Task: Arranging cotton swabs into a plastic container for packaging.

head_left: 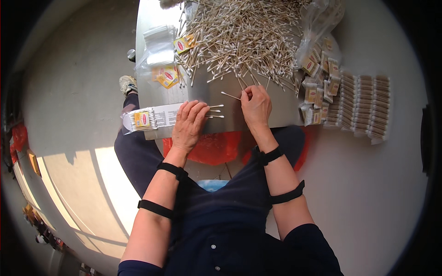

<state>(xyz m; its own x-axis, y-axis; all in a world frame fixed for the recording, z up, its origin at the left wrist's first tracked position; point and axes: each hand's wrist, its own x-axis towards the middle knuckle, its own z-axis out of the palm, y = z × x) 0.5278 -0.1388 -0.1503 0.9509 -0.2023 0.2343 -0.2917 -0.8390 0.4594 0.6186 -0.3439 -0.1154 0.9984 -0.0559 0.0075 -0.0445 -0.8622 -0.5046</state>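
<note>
Left hand (188, 124) lay loosely curled over some cotton swabs (217, 111) on the surface (212, 91), its grip on them impossible to tell, right hand (257, 106) pinched a single swab (231, 96) near one end, swab pile (248, 37) spread just beyond

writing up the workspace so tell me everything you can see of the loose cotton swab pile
The pile of cotton swabs spreads across the table, its far end out of frame. Thin, tan, wooden-looking sticks with white tips lie loosely heaped at all angles, thinning out near the right hand. A yellow card lies at its left edge.
</note>
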